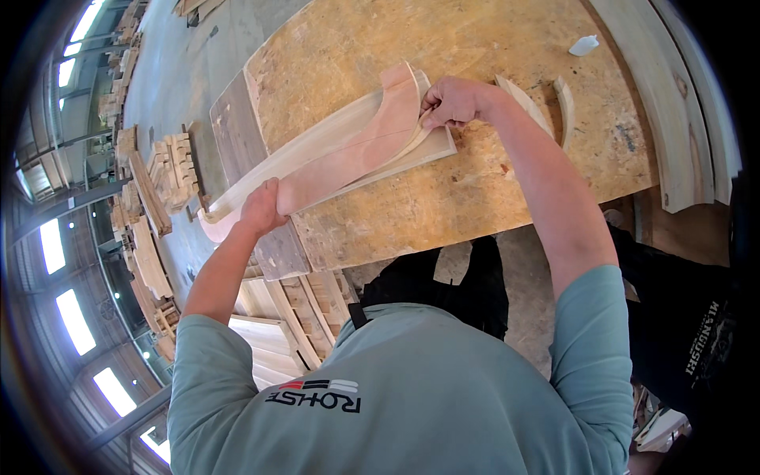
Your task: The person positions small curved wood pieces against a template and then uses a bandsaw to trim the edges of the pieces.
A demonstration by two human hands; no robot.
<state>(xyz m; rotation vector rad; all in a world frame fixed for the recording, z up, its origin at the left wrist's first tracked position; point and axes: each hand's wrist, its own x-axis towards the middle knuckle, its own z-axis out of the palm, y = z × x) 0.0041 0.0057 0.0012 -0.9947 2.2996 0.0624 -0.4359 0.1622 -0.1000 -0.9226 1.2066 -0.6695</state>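
A long, thin pinkish board (340, 162) with a curved outline lies slantwise on a pale wooden board (431, 150), partly covering it. Its right end sweeps up into a hooked tip. My left hand (264, 207) is closed around the near edge of the pinkish board, toward its left end. At the right end, the fingers of my right hand (459, 101) pinch the edge of a pale curved wood piece (413, 141) beside the pinkish board. The fingertips partly hide that spot. Two curved wood offcuts (525, 104) lie to the right of my right hand.
Beneath everything is a worn plywood worktable (380, 237) with a rounded far-left edge. A small white bottle (584, 45) lies at its far right. Long curved planks (657, 95) stand along the right side. Stacked timber (170, 178) sits on the floor at left; wooden panels (269, 340) are below the table's left end.
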